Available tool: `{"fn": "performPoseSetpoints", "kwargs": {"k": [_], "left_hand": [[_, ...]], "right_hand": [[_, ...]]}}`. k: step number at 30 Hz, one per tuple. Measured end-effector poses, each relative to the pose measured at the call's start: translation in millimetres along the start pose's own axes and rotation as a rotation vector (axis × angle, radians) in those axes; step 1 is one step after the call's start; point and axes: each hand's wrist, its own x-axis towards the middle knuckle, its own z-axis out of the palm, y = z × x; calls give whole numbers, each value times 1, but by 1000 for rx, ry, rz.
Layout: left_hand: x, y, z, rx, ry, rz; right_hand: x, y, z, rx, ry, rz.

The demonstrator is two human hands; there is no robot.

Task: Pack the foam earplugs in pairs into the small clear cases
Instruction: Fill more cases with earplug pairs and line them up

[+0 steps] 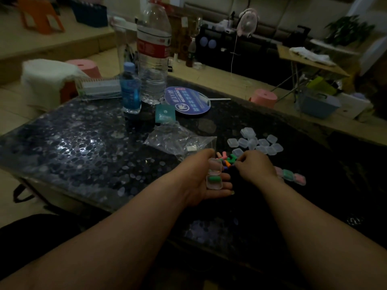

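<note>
My left hand point(206, 181) lies palm up over the dark table and holds an open clear case point(214, 174) with a green earplug in its lower half. My right hand point(254, 165) reaches palm down into a small heap of coloured foam earplugs point(226, 159); its fingertips are curled at the heap, and whether they pinch one is hidden. Several empty clear cases point(258, 143) lie behind the heap. A row of filled cases point(291, 175) sits to the right of my right wrist.
A crumpled clear plastic bag point(178, 140) lies left of the heap. Further back stand a large water bottle point(154, 51), a small blue bottle point(130, 88), a round blue fan point(187, 100) and a teal packet point(164, 115). The table's front edge point(62, 191) runs near my arms.
</note>
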Motion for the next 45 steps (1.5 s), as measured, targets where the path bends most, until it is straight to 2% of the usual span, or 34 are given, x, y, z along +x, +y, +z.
{"fn": "performPoseSetpoints", "kwargs": {"k": [7, 10, 14, 16, 24, 30, 45], "left_hand": [[2, -1, 0, 69, 52, 7], [3, -2, 0, 95, 65, 19], [3, -3, 5, 102, 74, 9], [0, -6, 9, 118, 70, 15], [-2, -18, 19, 152, 15, 17], [3, -21, 24, 125, 13, 38], [6, -20, 26, 114, 8, 48]], "right_hand": [[-9, -2, -16, 124, 20, 24], [-35, -2, -38, 222, 111, 9], [-87, 8, -64, 491, 240, -68], [-113, 13, -74, 566, 247, -128], [-167, 19, -73, 609, 103, -287], [-164, 20, -56, 493, 76, -385], [-162, 25, -53, 453, 58, -403]]}}
